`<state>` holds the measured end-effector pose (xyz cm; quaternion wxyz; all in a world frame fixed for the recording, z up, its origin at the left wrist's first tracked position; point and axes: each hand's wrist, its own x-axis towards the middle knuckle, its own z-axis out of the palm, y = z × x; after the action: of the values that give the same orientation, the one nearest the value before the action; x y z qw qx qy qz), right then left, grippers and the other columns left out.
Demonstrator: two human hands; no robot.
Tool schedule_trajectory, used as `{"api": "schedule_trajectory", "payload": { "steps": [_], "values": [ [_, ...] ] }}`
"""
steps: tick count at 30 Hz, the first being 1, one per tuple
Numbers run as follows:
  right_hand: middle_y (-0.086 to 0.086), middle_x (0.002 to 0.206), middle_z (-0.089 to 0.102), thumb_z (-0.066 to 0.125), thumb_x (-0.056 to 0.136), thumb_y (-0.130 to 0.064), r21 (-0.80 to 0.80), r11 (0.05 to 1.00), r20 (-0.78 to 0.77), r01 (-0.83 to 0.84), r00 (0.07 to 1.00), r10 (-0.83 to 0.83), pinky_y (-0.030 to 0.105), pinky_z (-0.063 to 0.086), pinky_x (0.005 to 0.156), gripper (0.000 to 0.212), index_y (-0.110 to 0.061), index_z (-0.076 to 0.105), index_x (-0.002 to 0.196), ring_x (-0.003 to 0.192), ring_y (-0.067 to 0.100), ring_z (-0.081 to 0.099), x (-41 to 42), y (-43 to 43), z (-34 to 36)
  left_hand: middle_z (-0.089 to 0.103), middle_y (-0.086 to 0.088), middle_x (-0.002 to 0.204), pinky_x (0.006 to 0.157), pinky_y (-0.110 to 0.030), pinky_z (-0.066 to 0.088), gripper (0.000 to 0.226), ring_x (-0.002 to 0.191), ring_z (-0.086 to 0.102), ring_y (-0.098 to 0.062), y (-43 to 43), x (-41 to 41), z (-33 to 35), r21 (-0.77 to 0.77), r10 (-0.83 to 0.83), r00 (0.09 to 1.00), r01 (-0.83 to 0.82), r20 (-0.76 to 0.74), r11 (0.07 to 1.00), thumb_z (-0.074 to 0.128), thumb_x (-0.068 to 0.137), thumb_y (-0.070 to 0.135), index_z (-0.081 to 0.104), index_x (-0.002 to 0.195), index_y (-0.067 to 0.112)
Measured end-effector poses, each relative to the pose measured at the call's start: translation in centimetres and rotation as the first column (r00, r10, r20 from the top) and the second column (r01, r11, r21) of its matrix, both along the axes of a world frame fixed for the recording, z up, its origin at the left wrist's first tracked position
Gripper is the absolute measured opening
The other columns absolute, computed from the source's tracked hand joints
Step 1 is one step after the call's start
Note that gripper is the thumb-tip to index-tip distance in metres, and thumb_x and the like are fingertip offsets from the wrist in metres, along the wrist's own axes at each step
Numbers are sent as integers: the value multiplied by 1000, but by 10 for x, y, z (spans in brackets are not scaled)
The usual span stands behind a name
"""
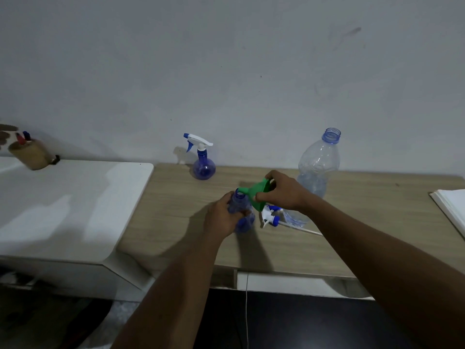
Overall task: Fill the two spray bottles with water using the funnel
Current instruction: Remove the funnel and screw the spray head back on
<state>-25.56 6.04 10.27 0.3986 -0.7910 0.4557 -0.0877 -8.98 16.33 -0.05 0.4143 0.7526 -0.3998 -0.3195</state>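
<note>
Head view: left hand grip round spray bottle, right hand grip on funnel beside bottle's mouth

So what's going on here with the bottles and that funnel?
A person's left hand grips an open spray bottle on the table, while the right hand holds the funnel tilted, its spout by the bottle's mouth, not yet seated. A loose spray head lies beside them. A second spray bottle, head on, and an uncapped water bottle stand behind.
</note>
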Motion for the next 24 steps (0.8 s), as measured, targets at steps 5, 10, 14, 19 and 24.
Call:
{"api": "schedule_trajectory", "payload": {
  "steps": [5, 10, 14, 19, 24],
  "values": [
    [1, 94, 69, 81, 59, -38, 23, 999, 56, 49, 997, -50, 40, 62, 77, 56, -21, 56, 106, 87, 23, 72, -20, 2, -17, 75, 8, 112, 93, -43, 58, 57, 102, 72, -19, 2, -3, 8, -20, -58, 997, 59, 52, 998, 83, 69, 40, 65, 123, 39],
    [2, 95, 68, 88, 55, -34, -27, 994, 54, 108, 993, -106, 34, 56, 76, 57, -18, 59, 101, 90, 22, 68, -50, 16, -51, 76, 12, 106, 88, -39, 59, 58, 96, 72, -16, 1, -2, 0, -41, -2, 998, 5, 70, 999, 89, 67, 40, 65, 120, 43],
    [0, 105, 66, 90, 63, -38, 0, 990, 24, 138, 990, -138, 21, 49, 74, 58, -22, 57, 108, 93, 16, 64, -70, 37, -91, 74, 5, 116, 93, -40, 56, 60, 104, 70, -21, 0, 0, 0, -42, -18, 997, 21, 81, 999, 89, 73, 36, 66, 129, 31],
    [-3, 115, 63, 81, 65, -59, -98, 986, -191, 134, 970, -151, 35, 53, 86, 71, -27, 51, 121, 101, 17, 60, -79, 61, -133, 73, 8, 114, 94, -39, 56, 56, 105, 69, -19, 1, 1, -3, -45, -35, 997, 39, 69, 998, 88, 77, 34, 65, 128, 31],
    [-3, 105, 67, 71, 65, -67, -304, 947, -313, 107, 927, -205, 33, 50, 82, 62, -27, 59, 110, 97, 18, 61, -77, 65, -142, 73, 10, 113, 92, -36, 56, 56, 105, 69, -18, 2, 0, -3, -54, -29, 998, 32, 55, 998, 87, 77, 32, 65, 128, 32]
  ]
}}
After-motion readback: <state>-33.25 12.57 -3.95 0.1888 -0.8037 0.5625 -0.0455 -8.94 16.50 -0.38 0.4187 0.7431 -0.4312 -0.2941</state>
